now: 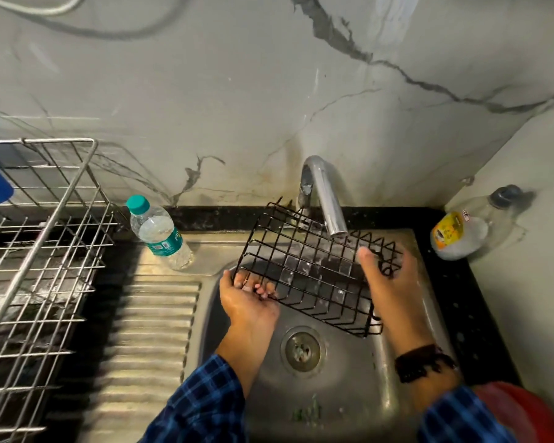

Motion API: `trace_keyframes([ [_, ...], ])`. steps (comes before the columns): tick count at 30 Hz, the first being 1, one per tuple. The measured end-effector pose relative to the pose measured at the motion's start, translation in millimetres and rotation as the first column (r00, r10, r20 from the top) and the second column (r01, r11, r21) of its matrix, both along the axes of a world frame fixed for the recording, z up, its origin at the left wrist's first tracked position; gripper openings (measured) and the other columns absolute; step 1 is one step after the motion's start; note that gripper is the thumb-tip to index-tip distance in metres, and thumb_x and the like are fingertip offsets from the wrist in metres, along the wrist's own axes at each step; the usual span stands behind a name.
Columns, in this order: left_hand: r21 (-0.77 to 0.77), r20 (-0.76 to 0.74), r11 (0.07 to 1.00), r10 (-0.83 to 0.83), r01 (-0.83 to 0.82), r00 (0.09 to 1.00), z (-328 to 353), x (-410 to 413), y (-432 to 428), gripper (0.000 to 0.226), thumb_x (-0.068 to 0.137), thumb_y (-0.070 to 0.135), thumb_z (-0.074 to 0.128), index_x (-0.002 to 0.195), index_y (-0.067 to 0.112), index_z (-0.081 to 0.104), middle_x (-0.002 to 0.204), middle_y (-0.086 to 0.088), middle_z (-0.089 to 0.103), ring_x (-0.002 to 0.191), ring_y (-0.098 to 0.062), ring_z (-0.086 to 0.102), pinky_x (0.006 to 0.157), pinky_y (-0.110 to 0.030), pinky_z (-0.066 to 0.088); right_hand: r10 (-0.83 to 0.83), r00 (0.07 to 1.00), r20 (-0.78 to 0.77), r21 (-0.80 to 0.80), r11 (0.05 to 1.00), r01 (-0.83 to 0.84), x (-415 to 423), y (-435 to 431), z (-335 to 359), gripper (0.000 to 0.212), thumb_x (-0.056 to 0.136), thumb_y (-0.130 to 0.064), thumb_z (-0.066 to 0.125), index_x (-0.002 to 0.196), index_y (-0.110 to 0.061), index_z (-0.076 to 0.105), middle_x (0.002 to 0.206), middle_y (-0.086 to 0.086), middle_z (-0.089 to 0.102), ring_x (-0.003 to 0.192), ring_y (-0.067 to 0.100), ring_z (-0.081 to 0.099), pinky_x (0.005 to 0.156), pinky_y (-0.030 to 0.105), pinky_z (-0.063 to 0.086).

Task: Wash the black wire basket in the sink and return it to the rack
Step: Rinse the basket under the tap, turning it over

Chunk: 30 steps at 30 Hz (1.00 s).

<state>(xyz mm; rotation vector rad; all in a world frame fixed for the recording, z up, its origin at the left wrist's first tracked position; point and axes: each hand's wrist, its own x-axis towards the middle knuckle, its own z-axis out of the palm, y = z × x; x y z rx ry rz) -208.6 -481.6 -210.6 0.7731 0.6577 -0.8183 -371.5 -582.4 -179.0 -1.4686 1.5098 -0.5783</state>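
Note:
The black wire basket (pixel 314 270) hangs tilted over the steel sink (pixel 397 372), right under the chrome tap (pixel 325 196). Water runs from the spout onto its grid. My left hand (pixel 250 302) grips the basket's near left corner, fingers curled round the wires from below. On the right end, my right hand (pixel 387 279) holds the basket with the thumb up against the wire and the fingers behind it. The silver dish rack (pixel 39 251) stands on the counter at the left.
A clear water bottle with a teal cap (pixel 157 231) stands behind the ribbed drainboard (pixel 154 340). A lying plastic bottle with a yellow label (pixel 461 231) occupies the back right corner. The drain (pixel 303 348) is below the basket. Something red (pixel 525 414) sits at the lower right.

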Motion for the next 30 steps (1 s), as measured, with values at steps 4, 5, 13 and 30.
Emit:
trace_keyframes([
  [4,0.165,-0.002,0.969,-0.188,0.186,0.982,-17,10,5,0.042,0.106,0.031,0.042,0.065,0.021,0.048,0.060,0.002,0.049,0.053,-0.012,0.048,0.055,-0.025,0.044,0.018,0.990,0.141,-0.106,0.994,-0.003,3,-17,7,0.043,0.091,-0.060,0.060,0.122,-0.031,0.057,0.120,-0.006,0.065,0.106,0.014,0.063,0.083,0.033,0.053],
  [5,0.253,0.038,0.931,-0.282,0.264,0.959,-21,15,7,0.037,0.107,0.031,0.044,0.075,0.018,0.057,0.071,-0.001,0.059,0.062,-0.014,0.056,0.062,-0.027,0.050,0.046,0.987,0.151,-0.130,0.991,-0.026,5,-24,11,0.032,0.093,-0.058,0.058,0.113,-0.032,0.058,0.110,-0.006,0.066,0.094,0.011,0.064,0.073,0.031,0.053],
  [13,0.619,0.529,0.610,-0.789,0.494,0.311,21,53,25,0.063,0.088,0.074,0.051,0.136,0.034,0.059,0.131,0.011,0.069,0.121,-0.002,0.059,0.106,-0.032,0.037,0.007,0.986,0.166,0.081,0.996,-0.021,9,-72,22,0.033,0.107,-0.045,0.035,0.093,-0.027,0.059,0.072,0.000,0.064,0.044,0.007,0.057,0.036,0.016,0.037],
  [30,0.850,0.487,0.507,-0.859,0.141,0.156,55,31,16,0.038,0.099,0.061,0.047,0.098,0.025,0.060,0.085,0.010,0.066,0.082,-0.005,0.060,0.064,-0.021,0.040,0.152,0.926,-0.345,0.052,0.988,-0.142,31,-5,20,0.091,0.096,-0.068,0.036,0.158,-0.006,0.011,0.157,0.024,0.033,0.136,0.039,0.044,0.103,0.047,0.043],
])
